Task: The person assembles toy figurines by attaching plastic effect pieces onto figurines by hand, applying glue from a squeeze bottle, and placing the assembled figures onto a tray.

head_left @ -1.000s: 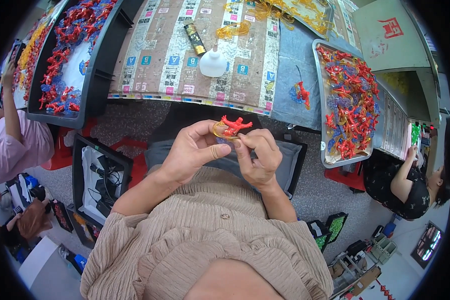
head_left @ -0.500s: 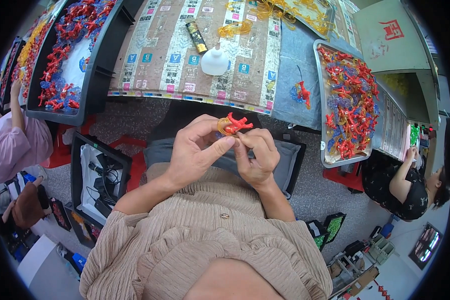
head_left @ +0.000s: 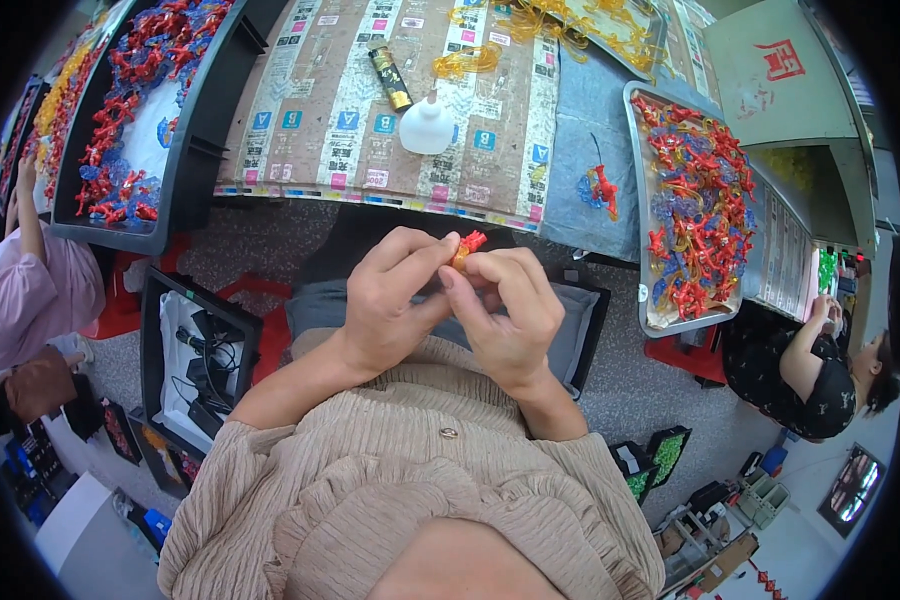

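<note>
A small red plastic figure with a translucent yellow part (head_left: 469, 245) is pinched between my two hands, in front of the table's near edge. My left hand (head_left: 390, 290) grips it with thumb and forefinger. On the other side my right hand (head_left: 511, 310) closes thumb and fingers on its lower part. Only the upper end of the figure shows; the fingers cover the rest. Beyond the hands, a white squeeze bottle (head_left: 427, 128) stands on the table, with a black and gold tube (head_left: 390, 79) lying behind it.
At right, a metal tray (head_left: 647, 322) holds red, blue and yellow pieces. One similar piece (head_left: 603, 188) lies on blue sheeting. A black bin (head_left: 181, 190) of pieces is at left, a yellow strand bundle (head_left: 467, 61) farther back. Other people (head_left: 45, 290) sit on both sides.
The red figure has been turned and sunk between my fingers, so less of it shows. My right hand has moved up and left, closing around it.
</note>
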The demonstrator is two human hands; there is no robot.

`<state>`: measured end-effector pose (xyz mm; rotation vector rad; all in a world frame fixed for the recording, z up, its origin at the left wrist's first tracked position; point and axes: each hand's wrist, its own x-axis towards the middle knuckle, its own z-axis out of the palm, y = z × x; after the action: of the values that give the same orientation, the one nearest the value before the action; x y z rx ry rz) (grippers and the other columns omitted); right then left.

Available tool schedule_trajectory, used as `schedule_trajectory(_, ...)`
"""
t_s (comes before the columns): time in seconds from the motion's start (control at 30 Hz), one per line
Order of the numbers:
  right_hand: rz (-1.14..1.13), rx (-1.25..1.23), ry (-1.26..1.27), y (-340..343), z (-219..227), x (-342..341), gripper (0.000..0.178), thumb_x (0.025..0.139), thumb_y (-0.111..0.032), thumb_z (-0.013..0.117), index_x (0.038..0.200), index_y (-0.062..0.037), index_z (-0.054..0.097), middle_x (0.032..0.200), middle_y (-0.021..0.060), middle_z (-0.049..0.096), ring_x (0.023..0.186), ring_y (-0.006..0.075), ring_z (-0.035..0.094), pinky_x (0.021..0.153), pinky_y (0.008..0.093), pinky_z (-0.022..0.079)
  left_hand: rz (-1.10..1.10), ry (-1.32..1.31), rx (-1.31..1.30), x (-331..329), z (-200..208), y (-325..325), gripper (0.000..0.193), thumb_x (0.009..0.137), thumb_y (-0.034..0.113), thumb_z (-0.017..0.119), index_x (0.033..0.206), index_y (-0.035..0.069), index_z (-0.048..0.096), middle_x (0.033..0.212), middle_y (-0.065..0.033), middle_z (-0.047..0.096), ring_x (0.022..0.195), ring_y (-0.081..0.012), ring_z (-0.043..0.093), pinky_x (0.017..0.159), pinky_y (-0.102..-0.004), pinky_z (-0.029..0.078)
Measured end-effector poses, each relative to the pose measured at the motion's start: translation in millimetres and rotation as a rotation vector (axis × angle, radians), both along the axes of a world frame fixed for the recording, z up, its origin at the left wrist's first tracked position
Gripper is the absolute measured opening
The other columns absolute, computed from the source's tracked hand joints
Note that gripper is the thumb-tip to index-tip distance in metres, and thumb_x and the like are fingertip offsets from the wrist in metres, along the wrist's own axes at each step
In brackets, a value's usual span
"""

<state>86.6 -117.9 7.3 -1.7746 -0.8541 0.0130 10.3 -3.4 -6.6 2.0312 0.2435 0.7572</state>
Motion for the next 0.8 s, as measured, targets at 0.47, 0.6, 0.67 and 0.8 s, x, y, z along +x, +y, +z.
schedule_trajectory(0.47, 0.103, 0.060, 0.177, -1.3, -1.1, 6.4, 0.017, 0.076, -0.001, 0.074, 0.090, 0.0007, 0.064, 0.084, 0.0090, 0.060, 0.068, 0.0137, 0.060, 0.058, 0.0241, 0.049, -0.023, 0.065, -0.228, -4.3, 1.3, 1.8, 0.023, 0.073, 0.001, 0.073, 0.095, -0.001, 0.068, 0.083, -0.0055, 0.058, 0.069, -0.0092, 0.058, 0.060, -0.0205, 0.046)
schedule_trajectory(0.6, 0.071, 0.104, 0.366, -10.0, -5.4, 7.1, 0.016, 0.077, -0.001, 0.073, 0.091, 0.0000, 0.065, 0.088, 0.0081, 0.060, 0.070, 0.0112, 0.061, 0.059, 0.0221, 0.050, -0.098, 0.089, -0.635, -7.1, 0.5, 5.2, 0.021, 0.079, 0.000, 0.068, 0.100, -0.001, 0.067, 0.096, -0.0040, 0.057, 0.083, -0.0071, 0.056, 0.066, -0.0196, 0.047)
schedule_trajectory(0.67, 0.074, 0.070, 0.306, -12.6, -5.0, 6.5, 0.016, 0.078, -0.001, 0.072, 0.092, -0.0004, 0.065, 0.089, 0.0081, 0.060, 0.070, 0.0113, 0.061, 0.060, 0.0218, 0.051, -0.120, 0.079, -0.768, -8.4, -3.7, 5.0, 0.021, 0.081, -0.001, 0.067, 0.102, -0.002, 0.066, 0.099, -0.0045, 0.057, 0.086, -0.0082, 0.057, 0.069, -0.0207, 0.049)
schedule_trajectory(0.8, 0.053, -0.022, 0.229, -14.3, -1.2, 1.3, 0.015, 0.077, -0.001, 0.073, 0.091, -0.0006, 0.066, 0.088, 0.0089, 0.060, 0.071, 0.0129, 0.061, 0.059, 0.0235, 0.051, -0.195, 0.103, -1.048, -10.0, 2.1, 4.6, 0.021, 0.086, 0.000, 0.064, 0.106, -0.002, 0.064, 0.102, -0.0052, 0.056, 0.094, -0.0121, 0.059, 0.082, -0.0262, 0.053)
